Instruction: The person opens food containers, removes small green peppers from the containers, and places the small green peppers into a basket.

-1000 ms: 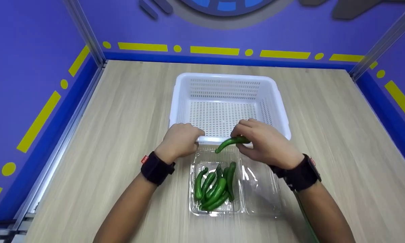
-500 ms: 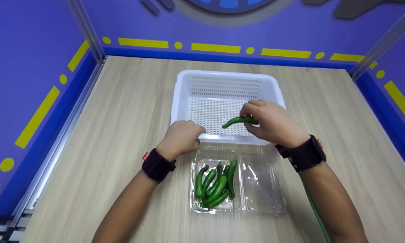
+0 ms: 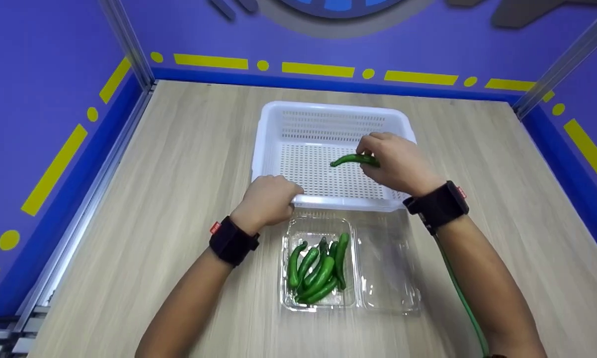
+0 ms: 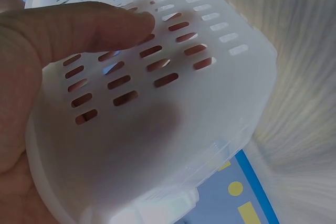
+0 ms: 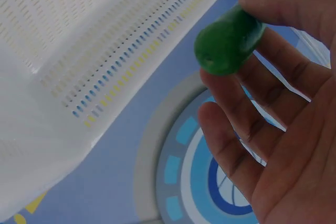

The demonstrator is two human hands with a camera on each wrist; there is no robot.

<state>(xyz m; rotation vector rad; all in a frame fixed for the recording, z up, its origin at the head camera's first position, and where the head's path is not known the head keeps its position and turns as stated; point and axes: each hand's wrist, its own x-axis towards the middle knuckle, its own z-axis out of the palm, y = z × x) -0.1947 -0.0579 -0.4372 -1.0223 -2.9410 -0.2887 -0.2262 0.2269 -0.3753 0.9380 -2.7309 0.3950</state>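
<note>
My right hand (image 3: pixel 397 163) pinches a curved green chili pepper (image 3: pixel 353 159) over the right part of a white plastic basket (image 3: pixel 335 107). In the right wrist view, thumb and fingertips hold the chili pepper (image 5: pixel 223 45), its blunt end towards the camera. My left hand (image 3: pixel 271 201) grips the basket's near rim at the left corner. Its thumb lies along the slotted wall (image 4: pixel 210 98) in the left wrist view, with fingers showing dimly through the slots. Several more green chili peppers (image 3: pixel 323 278) lie in the clear plastic box (image 3: pixel 284 298) just in front of the basket.
The box's clear lid (image 3: pixel 390 273) lies opened flat to the right. Both stand on a wood-grain table (image 3: pixel 194 144) with blue panels (image 3: pixel 328 44) at the back and sides. A green cable (image 3: pixel 460 288) runs along my right forearm.
My right hand has carried the chili pepper forward from above the basket's near rim to over its inside. The left hand keeps its grip on the rim.
</note>
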